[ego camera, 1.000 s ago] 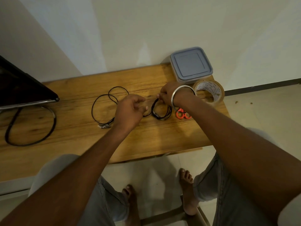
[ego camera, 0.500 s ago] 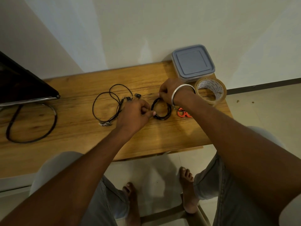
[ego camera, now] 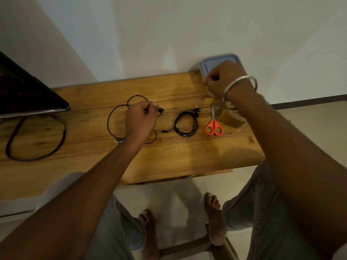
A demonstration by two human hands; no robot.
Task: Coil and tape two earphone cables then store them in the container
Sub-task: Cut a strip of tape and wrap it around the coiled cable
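Note:
A coiled black earphone cable (ego camera: pixel 185 124) lies on the wooden table (ego camera: pixel 178 156), its plug pointing left, with no hand on it. To its left, my left hand (ego camera: pixel 140 121) pinches the second, loose earphone cable (ego camera: pixel 112 119) near its earbuds (ego camera: pixel 161 110). My right hand (ego camera: pixel 223 79), with a bangle on its wrist, grips the top rim of the brown tape roll (ego camera: pixel 231 119). The roll is tilted, blurred and partly hidden by my wrist. Behind that hand, the grey lidded container (ego camera: pixel 212 60) stands against the wall.
Orange-handled scissors (ego camera: pixel 214 127) lie between the coiled cable and the tape roll. A dark screen (ego camera: pixel 28 94) and a thick black cable loop (ego camera: pixel 35 137) occupy the table's left end. The table's front edge runs above my knees and feet.
Both hands let go of the coiled cable, which now lies free. My left hand moved left onto the loose cable. My right hand moved up and right to the tape roll.

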